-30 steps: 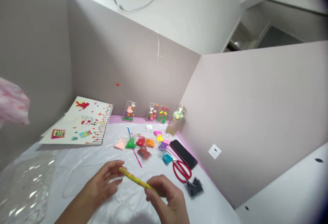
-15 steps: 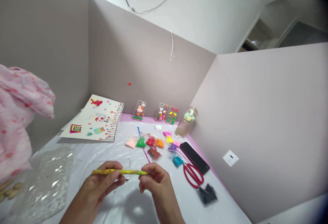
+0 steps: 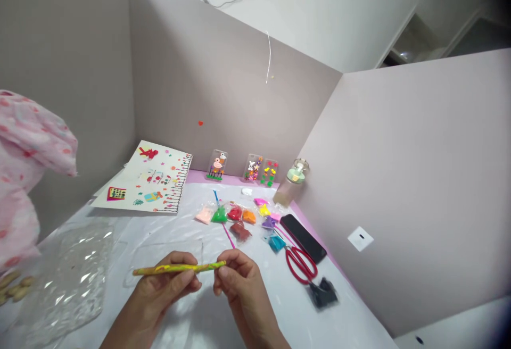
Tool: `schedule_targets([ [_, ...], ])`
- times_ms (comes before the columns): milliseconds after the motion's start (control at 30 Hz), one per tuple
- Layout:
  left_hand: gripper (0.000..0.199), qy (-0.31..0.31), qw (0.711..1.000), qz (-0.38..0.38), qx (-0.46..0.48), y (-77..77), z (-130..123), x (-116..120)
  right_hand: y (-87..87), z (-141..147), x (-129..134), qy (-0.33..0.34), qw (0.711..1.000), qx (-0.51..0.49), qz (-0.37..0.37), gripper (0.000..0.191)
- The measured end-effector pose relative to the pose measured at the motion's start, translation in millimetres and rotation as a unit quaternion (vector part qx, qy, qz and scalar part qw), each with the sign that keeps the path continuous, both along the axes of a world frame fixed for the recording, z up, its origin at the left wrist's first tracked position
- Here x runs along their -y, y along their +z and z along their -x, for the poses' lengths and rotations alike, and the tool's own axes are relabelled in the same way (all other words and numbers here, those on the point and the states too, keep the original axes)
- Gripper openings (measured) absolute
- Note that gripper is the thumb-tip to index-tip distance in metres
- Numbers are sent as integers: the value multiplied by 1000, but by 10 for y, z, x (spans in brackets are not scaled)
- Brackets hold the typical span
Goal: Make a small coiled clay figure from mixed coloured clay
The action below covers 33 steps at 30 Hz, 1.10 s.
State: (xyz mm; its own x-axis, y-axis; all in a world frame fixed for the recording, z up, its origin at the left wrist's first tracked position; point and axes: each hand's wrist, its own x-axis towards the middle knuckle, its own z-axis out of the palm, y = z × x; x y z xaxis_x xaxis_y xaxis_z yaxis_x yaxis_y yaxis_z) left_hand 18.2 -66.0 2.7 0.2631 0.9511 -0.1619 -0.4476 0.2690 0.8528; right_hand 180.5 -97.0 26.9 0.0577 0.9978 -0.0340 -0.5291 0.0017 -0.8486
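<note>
Gently, because my left hand, thumb pressed over it, and my right hand, fingertips pinched at one end, hold the yellow roll left of the scissors, and pulling or twisting too hard could snap it.

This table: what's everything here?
Mottled stick: 1, yellow-green, front
Small plastic packets: about 12, mixed colours, on table
Thin tools: 3, pink and blue, middle
Decorated cases: 3, clear, back
Drawing sheets: some, white, back left
Bottle: 1, green-lidded, back right
Phone: 1, black, right
Scissors: 1, red, right
Bumpy plastic: 1, clear, front left
Peanuts: several, tan, left
Spotted cloth: 1, pink, left
Wall plate: 1, white, right
Left hand: 1, bare, front
Right hand: 1, bare, front
</note>
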Motion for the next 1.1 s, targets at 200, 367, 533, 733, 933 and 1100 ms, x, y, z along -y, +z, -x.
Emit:
schedule_targets([
  [200,39,6,1000,-4,3,-32,-4,-27,-6,16,30,-34,997,69,-21,26],
  [367,37,-10,999,-26,-31,-63,32,-18,40,28,48,-44,992,109,-39,22],
  [533,32,-31,995,-43,-79,24,56,25,32,30,65,-36,994,100,-29,28],
  [733,43,20,998,-7,-62,81,90,-17,54,-14,58,-68,987,146,-25,29],
  [933,41,10,990,-50,-132,-8,187,-120,133,-259,183,-97,975,198,-21,28],
  [1100,22,-71,927,-216,-297,-99,100,-48,-48,-603,589,-108,930,350,9,22],
])
